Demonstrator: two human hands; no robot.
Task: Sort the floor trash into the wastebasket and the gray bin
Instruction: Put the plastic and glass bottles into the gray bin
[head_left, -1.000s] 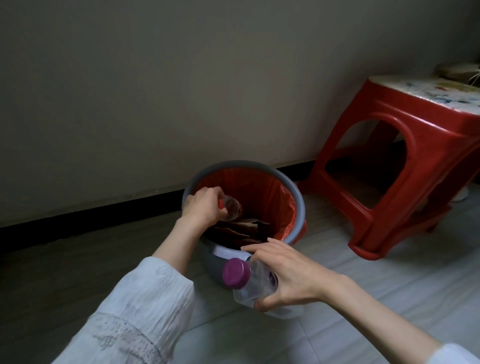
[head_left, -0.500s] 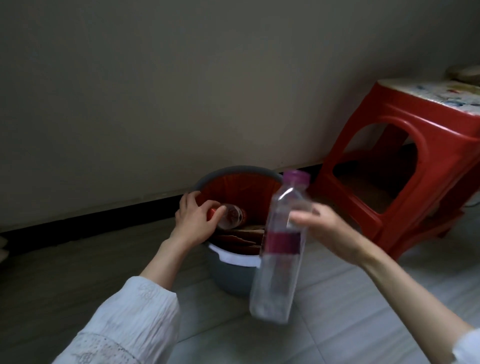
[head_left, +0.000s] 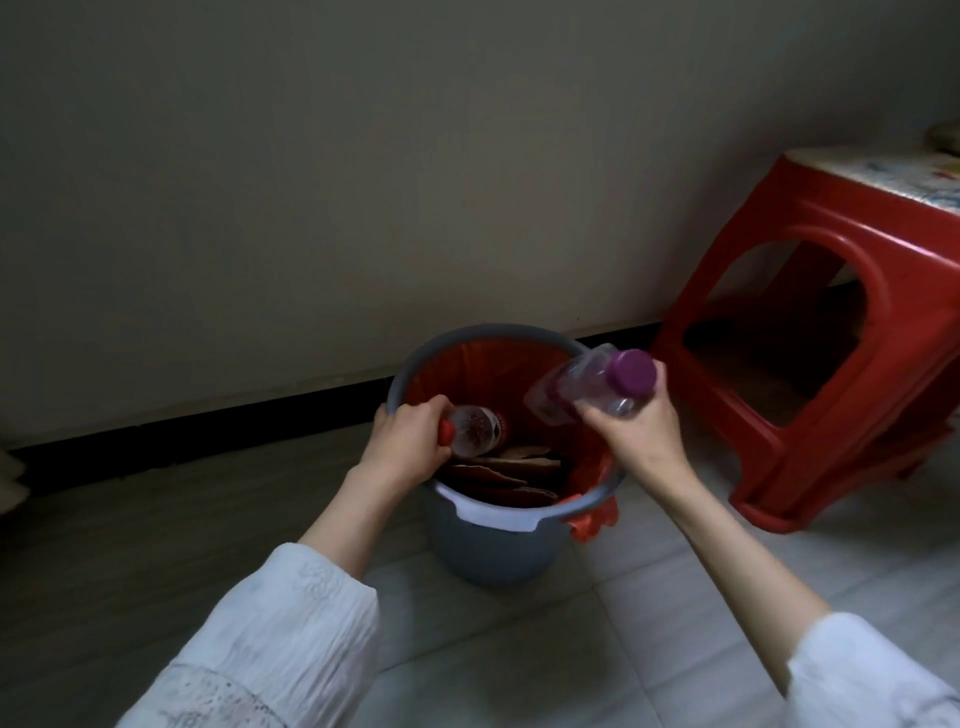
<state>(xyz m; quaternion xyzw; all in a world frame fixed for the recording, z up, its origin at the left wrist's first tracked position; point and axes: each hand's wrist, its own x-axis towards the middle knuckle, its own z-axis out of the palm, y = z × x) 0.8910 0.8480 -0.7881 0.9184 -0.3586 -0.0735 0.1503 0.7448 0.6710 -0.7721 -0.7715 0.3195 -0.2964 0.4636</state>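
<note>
Two plastic bottles: a red-capped one (head_left: 475, 430) and a purple-capped one (head_left: 592, 387). One gray bin (head_left: 488, 540). One red stool (head_left: 831, 332).

Dim beige wall (head_left: 415, 156), dark baseboard (head_left: 208, 421), seemingly gray tiled floor (head_left: 649, 623), 1 red plastic stool (head_left: 841, 270).

wastebasket (head_left: 488, 545): matt gray plastic, smooth wall
liner (head_left: 592, 519): thin red plastic film, creased
purple-capped bottle (head_left: 587, 392): clear, ribbed plastic, glossy; cap smooth plastic
red-capped bottle (head_left: 475, 430): clear plastic, shiny
scraps in the basket (head_left: 504, 475): brown, matt, like cardboard
stool (head_left: 831, 332): glossy red plastic
floor (head_left: 649, 613): smooth pale tiles, faint sheen
sleeves (head_left: 280, 639): white crinkled cloth
</note>
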